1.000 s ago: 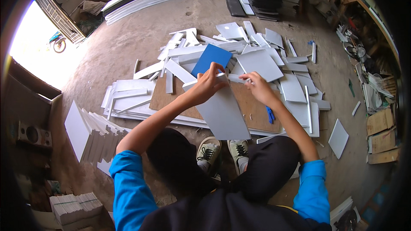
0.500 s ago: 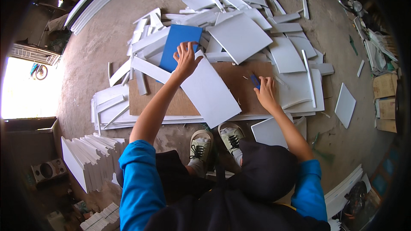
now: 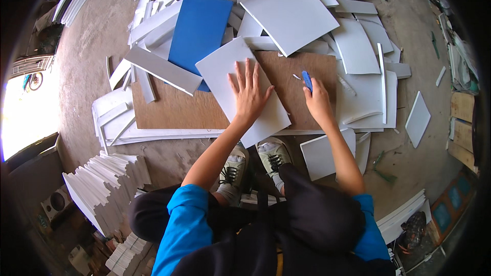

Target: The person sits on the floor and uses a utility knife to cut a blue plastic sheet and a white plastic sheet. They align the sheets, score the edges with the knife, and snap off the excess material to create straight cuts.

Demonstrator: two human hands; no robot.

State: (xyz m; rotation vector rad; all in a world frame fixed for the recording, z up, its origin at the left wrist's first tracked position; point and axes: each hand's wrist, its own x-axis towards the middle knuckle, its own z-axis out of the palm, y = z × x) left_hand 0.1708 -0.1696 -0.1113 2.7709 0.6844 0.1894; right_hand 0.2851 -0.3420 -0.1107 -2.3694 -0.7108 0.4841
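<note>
With its fingers spread, my left hand (image 3: pixel 249 94) lies flat on a white rectangular board (image 3: pixel 225 64). That board sits tilted across a brown wooden board (image 3: pixel 176 110), and its near corner hangs past the edge, close to my shoes. My right hand (image 3: pixel 319 99) is closed around a blue utility knife (image 3: pixel 307 81), just right of the white board and over the brown one. Whether the blade is out I cannot tell. A blue rectangular panel (image 3: pixel 199 28) touches the far left side of the white board. Left of it lies a narrow white strip (image 3: pixel 163 69).
A heap of white offcuts and panels (image 3: pixel 289 15) spreads beyond the brown board. On the floor at the left stands a stack of white sheets (image 3: pixel 105 186). A single white piece (image 3: pixel 418 119) lies to the right, with cardboard boxes (image 3: pixel 463 122) farther along that side.
My left hand has moved down from the white board's far end and now lies flat on its middle. The right hand now grips the blue knife. The whole view has shifted.
</note>
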